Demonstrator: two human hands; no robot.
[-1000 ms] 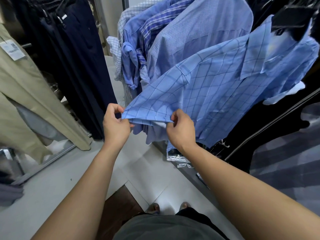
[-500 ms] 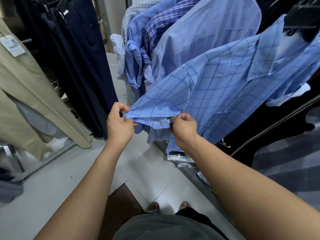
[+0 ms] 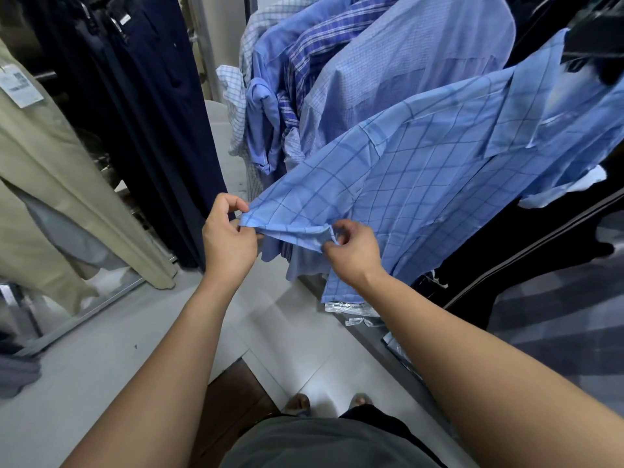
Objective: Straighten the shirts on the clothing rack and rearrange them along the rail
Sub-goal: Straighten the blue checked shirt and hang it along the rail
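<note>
Pinching sleeve hem (image 3: 290, 228) of blue checked shirt (image 3: 422, 184)
Held at left corner by left hand (image 3: 228, 238), at folded edge by right hand (image 3: 351, 255); hung beside other blue shirts (image 3: 405, 62)

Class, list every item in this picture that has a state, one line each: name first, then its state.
Left hand: pinching the sleeve hem of the checked shirt.
Right hand: pinching the same hem, further along.
Checked shirt: hanging, sleeve held out between both hands.
Other blue shirts: hanging, bunched together, some sleeves crumpled.
Navy garments: hanging straight.
Beige trousers: hanging, paper tag attached.
</note>
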